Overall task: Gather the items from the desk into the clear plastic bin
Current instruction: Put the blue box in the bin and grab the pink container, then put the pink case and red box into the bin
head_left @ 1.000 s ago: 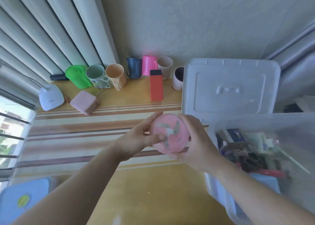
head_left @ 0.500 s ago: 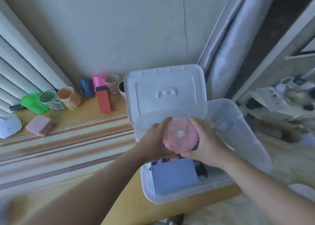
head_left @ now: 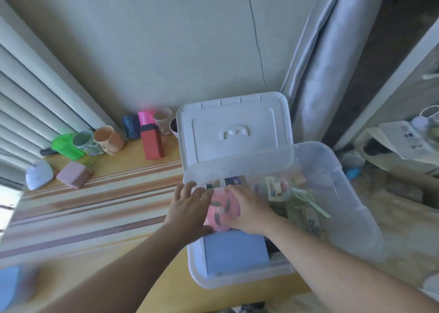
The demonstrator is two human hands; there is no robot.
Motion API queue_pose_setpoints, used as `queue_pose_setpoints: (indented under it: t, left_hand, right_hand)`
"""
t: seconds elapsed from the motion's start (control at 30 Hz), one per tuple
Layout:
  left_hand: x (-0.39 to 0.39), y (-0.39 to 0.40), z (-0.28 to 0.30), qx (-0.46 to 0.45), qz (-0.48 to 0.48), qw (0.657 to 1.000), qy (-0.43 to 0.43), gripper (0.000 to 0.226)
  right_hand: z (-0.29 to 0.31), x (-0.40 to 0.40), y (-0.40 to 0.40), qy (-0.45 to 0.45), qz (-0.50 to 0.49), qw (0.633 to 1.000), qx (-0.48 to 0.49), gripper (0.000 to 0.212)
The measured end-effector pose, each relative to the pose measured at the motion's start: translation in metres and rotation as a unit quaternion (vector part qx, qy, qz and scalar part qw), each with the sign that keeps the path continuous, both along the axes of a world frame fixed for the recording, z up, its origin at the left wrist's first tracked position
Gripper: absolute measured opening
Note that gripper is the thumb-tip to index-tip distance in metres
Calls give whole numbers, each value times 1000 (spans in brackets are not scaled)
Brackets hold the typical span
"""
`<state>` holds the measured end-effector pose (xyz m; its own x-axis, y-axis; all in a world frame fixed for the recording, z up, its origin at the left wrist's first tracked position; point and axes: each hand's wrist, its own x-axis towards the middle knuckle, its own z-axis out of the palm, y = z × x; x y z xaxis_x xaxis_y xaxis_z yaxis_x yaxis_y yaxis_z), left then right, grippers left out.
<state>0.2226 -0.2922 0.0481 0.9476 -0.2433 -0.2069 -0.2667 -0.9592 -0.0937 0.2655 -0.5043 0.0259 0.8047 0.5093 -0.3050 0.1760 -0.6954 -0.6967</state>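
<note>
The pink round item [head_left: 222, 211] is held inside the clear plastic bin [head_left: 342, 194], between the left hand [head_left: 190, 209] with spread, straight fingers and the right hand [head_left: 249, 211] curled around it. Cups [head_left: 108, 138] are seen on the bench [head_left: 133, 170] behind.

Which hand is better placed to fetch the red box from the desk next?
Probably the left hand: it lies at the bin's desk-side edge, fingers relaxed, nearer the red box. The right hand holds the pink round item inside the bin.
</note>
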Motion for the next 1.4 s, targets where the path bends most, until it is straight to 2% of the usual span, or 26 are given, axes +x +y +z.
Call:
queue_pose_setpoints:
  t: [0.23,0.33,0.47,0.5,0.6,0.7,0.8,0.9,0.97,1.03,1.1,1.17,1.27,1.33,1.4]
  left_hand:
    - [11,20,9,-41,-14,998,37,87]
    - [11,34,4,-72,-49,996,-4,83]
    - [7,48,-5,-190,-77,976,-75,86]
    - [6,51,-6,-217,-77,969,-87,86]
    - [7,69,-11,-307,-33,944,-113,75]
    - [20,106,-21,-357,71,924,-117,63]
    - [51,162,-31,-341,193,915,-93,46]
    - [92,224,-49,-272,256,925,-72,47]
    - [118,266,-67,-241,297,921,-69,53]
    - [140,300,-89,-233,335,912,-44,61]
    - [157,321,-108,-240,345,907,27,74]
    - [168,329,-123,-260,325,903,103,87]
    - [167,326,-141,-264,234,923,153,97]
    - [155,327,-149,-270,192,932,149,99]
    - [141,339,-152,-280,174,937,112,90]
  right_hand:
    - [2,11,-4,48,24,999,11,91]
    - [6,12,2,56,31,998,25,80]
    - [14,6,8,69,49,996,23,85]
    - [16,6,10,65,51,996,15,81]
    - [21,14,21,-22,17,1000,11,62]
    - [27,36,51,-160,-41,986,15,53]
    - [39,67,112,-249,-20,967,44,41]
    - [40,96,195,-307,56,949,50,43]
    - [25,118,253,-256,71,964,16,52]
    - [-6,144,304,-167,33,985,-34,73]
    - [-45,166,345,-112,-24,992,-60,99]
    - [-80,181,373,-77,-86,992,-57,113]
    - [-112,195,393,-41,-183,982,-28,104]
    - [-116,198,396,-37,-209,977,-23,86]
    - [-113,196,395,-30,-216,975,-34,61]
